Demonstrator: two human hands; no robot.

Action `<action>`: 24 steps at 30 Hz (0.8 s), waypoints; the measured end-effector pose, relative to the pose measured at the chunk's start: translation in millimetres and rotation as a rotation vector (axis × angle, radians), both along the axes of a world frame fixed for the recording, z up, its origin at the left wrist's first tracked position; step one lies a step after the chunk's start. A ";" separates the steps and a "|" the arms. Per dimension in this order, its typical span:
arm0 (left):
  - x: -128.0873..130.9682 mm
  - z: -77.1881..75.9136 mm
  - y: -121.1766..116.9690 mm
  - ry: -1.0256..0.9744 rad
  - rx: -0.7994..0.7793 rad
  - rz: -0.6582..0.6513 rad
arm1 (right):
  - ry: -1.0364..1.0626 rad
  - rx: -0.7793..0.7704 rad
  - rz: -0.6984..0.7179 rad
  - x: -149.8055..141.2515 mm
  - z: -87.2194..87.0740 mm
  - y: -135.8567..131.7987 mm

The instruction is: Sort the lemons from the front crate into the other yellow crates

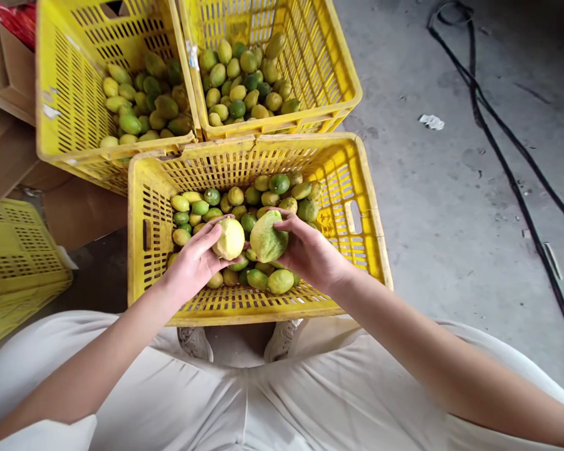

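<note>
Above the near yellow crate, my left hand is closed around a pale yellow lemon. Beside it, my right hand grips a larger green lemon with a bumpy skin, thumb on top. The two fruits are close together, with a small gap between them. Below, the crate holds many lemons, some green and some yellow, partly covered by my hands.
Two more yellow crates with lemons stand behind, one at the back left and one at the back middle. Another yellow crate is at the left edge, near cardboard. A black cable lies across the concrete floor on the right.
</note>
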State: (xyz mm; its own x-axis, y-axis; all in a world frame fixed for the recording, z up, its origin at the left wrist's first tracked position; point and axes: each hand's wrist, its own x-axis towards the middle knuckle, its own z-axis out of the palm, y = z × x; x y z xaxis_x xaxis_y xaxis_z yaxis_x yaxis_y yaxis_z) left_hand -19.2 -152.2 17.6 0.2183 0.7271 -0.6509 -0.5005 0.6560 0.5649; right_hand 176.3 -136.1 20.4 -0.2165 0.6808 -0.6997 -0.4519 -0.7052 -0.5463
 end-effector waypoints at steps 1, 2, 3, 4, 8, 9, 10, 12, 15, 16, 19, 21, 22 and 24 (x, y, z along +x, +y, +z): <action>0.0 0.2 -0.6 0.006 0.021 -0.018 | 0.003 -0.001 0.009 -0.3 0.7 -0.1; 0.0 0.5 -1.2 0.007 0.033 -0.026 | 0.002 -0.002 0.018 -0.5 1.6 -0.2; -0.1 0.8 -1.8 0.005 0.038 -0.025 | -0.005 -0.001 0.024 -0.6 2.5 -0.3; -0.2 1.0 -2.3 0.003 0.040 -0.023 | -0.015 0.001 0.025 -0.6 3.4 -0.3; -0.9 0.6 -3.3 0.026 0.039 -0.067 | -0.027 -0.008 0.008 1.3 4.6 0.6; -1.0 0.4 -3.2 0.035 0.034 -0.073 | -0.015 -0.016 0.011 2.0 4.2 0.8; -1.2 0.3 -3.0 0.038 0.020 -0.068 | -0.002 -0.027 0.019 2.7 3.6 1.0; -1.4 0.2 -2.2 0.026 -0.024 -0.036 | 0.036 -0.055 0.037 3.7 2.1 1.1; -1.2 0.4 -0.8 -0.010 -0.082 0.007 | 0.124 -0.098 0.060 4.2 1.2 1.0; -1.1 0.5 -0.4 -0.018 -0.079 0.015 | 0.146 -0.101 0.063 4.2 1.5 1.1; -0.6 1.5 0.0 -0.024 -0.029 0.005 | 0.177 -0.065 0.054 4.5 4.2 1.8; -0.8 2.8 -0.5 -0.018 0.005 -0.004 | 0.174 -0.019 0.044 5.2 6.3 2.2; -1.1 3.4 -1.0 -0.018 0.013 0.000 | 0.163 0.003 0.049 5.5 7.1 2.2; -1.9 4.3 -2.2 -0.029 0.021 0.003 | 0.137 0.038 0.080 6.0 7.5 1.4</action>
State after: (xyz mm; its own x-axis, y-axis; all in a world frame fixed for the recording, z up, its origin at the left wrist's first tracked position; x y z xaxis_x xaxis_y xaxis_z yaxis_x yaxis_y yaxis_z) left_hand -21.2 -154.5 21.9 0.2349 0.7412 -0.6288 -0.5183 0.6428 0.5641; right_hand 182.4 -134.7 28.0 -0.3632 0.6828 -0.6340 -0.4671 -0.7222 -0.5101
